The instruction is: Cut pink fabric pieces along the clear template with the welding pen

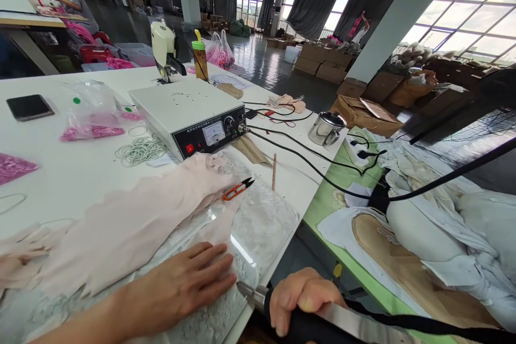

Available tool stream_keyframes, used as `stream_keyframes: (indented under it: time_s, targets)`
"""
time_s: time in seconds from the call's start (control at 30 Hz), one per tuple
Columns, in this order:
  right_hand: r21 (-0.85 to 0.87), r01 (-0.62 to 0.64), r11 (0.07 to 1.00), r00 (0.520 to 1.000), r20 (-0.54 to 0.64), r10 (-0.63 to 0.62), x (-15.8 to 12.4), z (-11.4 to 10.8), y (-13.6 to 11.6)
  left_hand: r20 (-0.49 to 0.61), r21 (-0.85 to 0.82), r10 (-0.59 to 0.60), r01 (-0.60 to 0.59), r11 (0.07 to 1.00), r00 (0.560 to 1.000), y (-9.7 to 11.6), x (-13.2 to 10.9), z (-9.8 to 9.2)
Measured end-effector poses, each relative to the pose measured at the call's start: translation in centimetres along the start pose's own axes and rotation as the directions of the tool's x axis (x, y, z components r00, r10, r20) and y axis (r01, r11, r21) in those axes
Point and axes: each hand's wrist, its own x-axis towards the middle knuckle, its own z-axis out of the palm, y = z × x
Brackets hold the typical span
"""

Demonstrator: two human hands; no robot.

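Pink fabric (133, 226) pinned flat, cutter at its edge.

Left hand (189, 279) spread flat, fingers open, pressing thin pink cloth and white lace (262, 226) under the fingertips. Right hand (302, 298) wrapped shut round black handheld tool (322, 322), metal tip just off the left fingertips. Probably light, limp, slippery on the clear sheet; likely to bunch or fray. Best held by flat palm pressure near the edge. Orange snips (237, 189) lying well beyond the fingertips.
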Motion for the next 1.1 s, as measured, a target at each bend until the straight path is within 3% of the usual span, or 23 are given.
stream_keyframes:
  time_s: [0.1,0.23,0.33,0.8,0.97,1.1]
  targets:
    - [0.066,0.158,0.985,0.982,0.091,-0.164,0.4,0.2,-0.7,-0.013,-0.012,-0.014,0.014,1.000,1.000,0.1,-0.1,0.3]
    - [0.026,0.264,0.964,0.960,-0.109,-0.260,1.2,2.6,-2.4,-0.018,0.019,-0.007,0.007,1.000,1.000,0.3,-0.2,0.6]
    - [0.003,0.255,0.967,0.949,-0.194,-0.250,1.6,3.9,-3.0,-0.010,0.036,0.000,0.001,0.999,1.000,0.4,-0.3,0.8]
    - [0.044,0.203,0.978,0.972,-0.128,-0.196,2.3,3.6,-3.2,0.037,0.047,0.016,-0.017,0.999,0.999,0.1,-0.3,0.5]
    - [0.022,0.209,0.978,0.975,-0.086,-0.207,2.7,3.6,-3.2,0.002,0.037,-0.030,0.030,0.999,1.000,0.2,-0.6,0.7]
    - [0.015,0.232,0.972,0.965,-0.131,-0.229,3.2,3.6,-3.1,0.000,0.070,0.028,-0.028,0.997,1.000,-0.1,-0.3,0.0]
